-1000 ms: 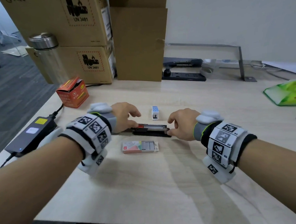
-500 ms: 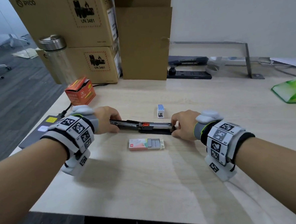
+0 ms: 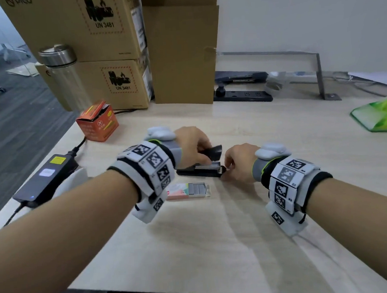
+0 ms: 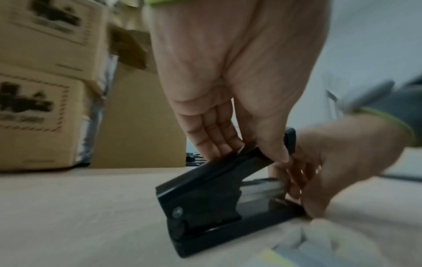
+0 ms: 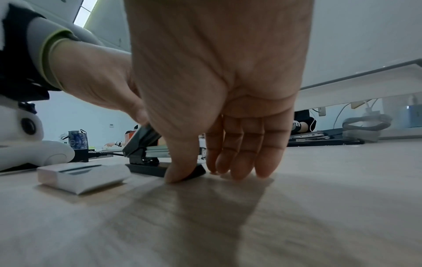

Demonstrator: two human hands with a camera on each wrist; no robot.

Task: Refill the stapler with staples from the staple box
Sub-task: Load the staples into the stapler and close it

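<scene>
A black stapler (image 3: 197, 170) lies on the wooden desk (image 3: 216, 246), its silver staple channel exposed. My left hand (image 3: 205, 151) pinches the stapler's top cover (image 4: 212, 173) between thumb and fingers; the cover stands tilted up at an angle above the channel. My right hand (image 3: 229, 166) grips the stapler's front end, thumb against the base tip (image 5: 182, 173), fingertips (image 5: 242, 171) down on the desk at the far side. The staple box (image 3: 187, 190) lies just in front of the stapler, slid open with grey staple strips showing; it also shows as a white staple box (image 5: 82, 176) left of my thumb.
An orange carton (image 3: 97, 125), a black power adapter (image 3: 47, 178) with its cable and a steel bottle (image 3: 63, 75) stand at the left. Stacked cardboard boxes (image 3: 105, 61) and a power strip (image 3: 241, 95) line the back. A green packet (image 3: 381, 116) lies far right.
Half a second ago the cover lay swung out flat to the left. My left hand has brought it back over the channel, and it now stands tilted up. The right hand stays on the front end.
</scene>
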